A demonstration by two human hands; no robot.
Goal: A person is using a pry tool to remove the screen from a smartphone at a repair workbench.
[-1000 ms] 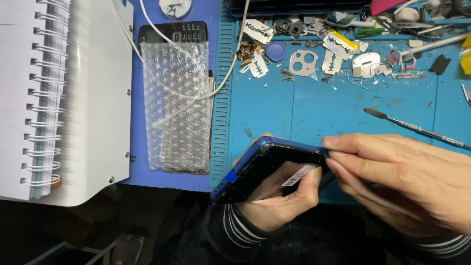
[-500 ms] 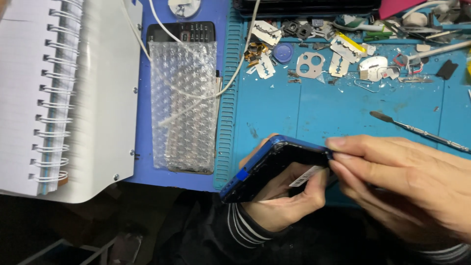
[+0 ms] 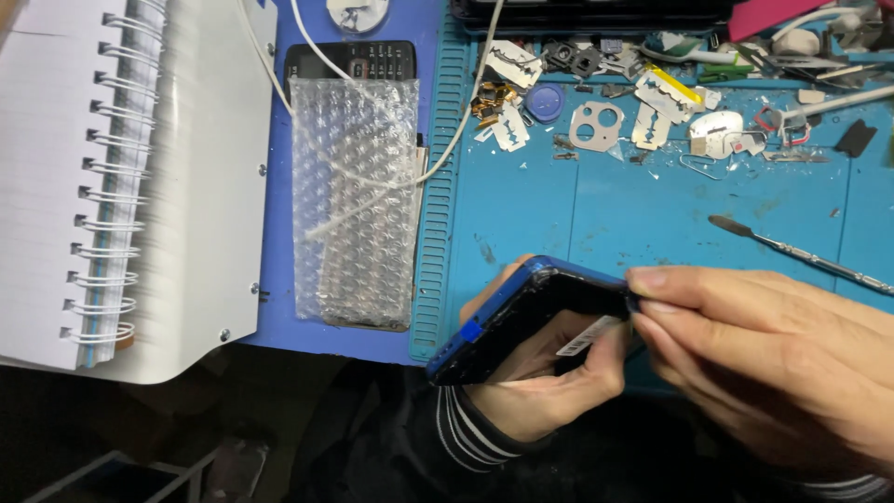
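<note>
- Phone (image 3: 521,317), dark with a blue rim, held tilted over the near edge of the blue work mat (image 3: 652,214), its far-right corner raised; the tilt matches the earlier frames, and it sits slightly further right in view.
- Left hand (image 3: 545,391), striped cuff at the wrist, cups the phone from beneath, thumb laid across a white label on its underside, fingertips wrapped over the far rim; grip closed on the phone, unchanged from a second ago.
- Right hand (image 3: 764,354), entering from the right, fingertips pinched narrowly at the phone's right corner, touching the rim; whether a small tool sits between them cannot be told. Position as before.
- Bubble-wrap sleeve (image 3: 354,205), left of the mat, lying over a black keypad handset (image 3: 349,61); a white cable (image 3: 447,140) crosses it.
- Spiral notebook (image 3: 65,177), far left, under a white cover sheet.
- Metal spudger (image 3: 801,253), on the mat to the right, just beyond the right hand, not touched.
- Razor blades and small metal parts (image 3: 596,121), scattered along the mat's far side; layout unchanged.
</note>
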